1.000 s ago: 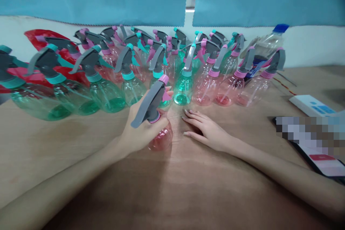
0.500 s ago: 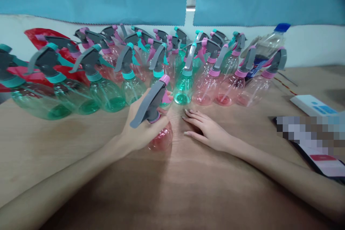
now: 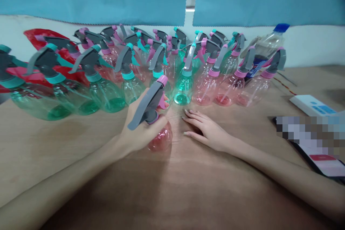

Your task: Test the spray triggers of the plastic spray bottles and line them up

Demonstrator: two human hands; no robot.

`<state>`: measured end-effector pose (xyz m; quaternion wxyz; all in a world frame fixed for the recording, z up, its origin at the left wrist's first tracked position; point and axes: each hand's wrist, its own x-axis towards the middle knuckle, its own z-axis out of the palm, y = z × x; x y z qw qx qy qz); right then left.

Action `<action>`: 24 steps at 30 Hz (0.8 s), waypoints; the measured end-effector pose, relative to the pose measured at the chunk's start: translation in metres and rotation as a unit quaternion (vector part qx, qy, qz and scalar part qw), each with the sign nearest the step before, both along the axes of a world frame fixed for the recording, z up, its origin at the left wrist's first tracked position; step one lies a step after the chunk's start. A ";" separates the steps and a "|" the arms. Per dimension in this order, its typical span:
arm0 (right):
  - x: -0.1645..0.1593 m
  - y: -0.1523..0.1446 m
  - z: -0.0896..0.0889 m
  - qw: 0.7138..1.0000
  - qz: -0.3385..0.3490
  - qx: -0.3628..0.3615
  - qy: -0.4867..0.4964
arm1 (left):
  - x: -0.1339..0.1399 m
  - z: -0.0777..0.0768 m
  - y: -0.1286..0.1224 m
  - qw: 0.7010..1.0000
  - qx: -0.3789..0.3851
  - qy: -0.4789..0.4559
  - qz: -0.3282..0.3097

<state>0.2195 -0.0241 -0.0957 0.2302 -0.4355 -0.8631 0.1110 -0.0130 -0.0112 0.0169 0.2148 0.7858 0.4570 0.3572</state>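
Left hand (image 3: 137,133) closes round the neck of a pink spray bottle (image 3: 162,138) in front of the bottle row (image 3: 183,91) on the desk (image 3: 188,190), fingers at its trigger (image 3: 161,102); right hand (image 3: 207,129) lies palm down alongside, holding nothing. A snug neck grip and an even squeeze should serve best (nozzle (image 3: 162,79) pointed clear of the right hand).

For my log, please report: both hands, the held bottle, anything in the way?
Left hand gripping pink spray bottle below its grey head. Right hand lying open on table, nothing held. Other spray bottles standing close beyond both hands.
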 end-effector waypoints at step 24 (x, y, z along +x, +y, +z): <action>0.000 0.000 -0.001 1.000 -0.002 -0.004 0.009 | 0.005 -0.003 0.000 0.997 -0.010 -0.064 -0.036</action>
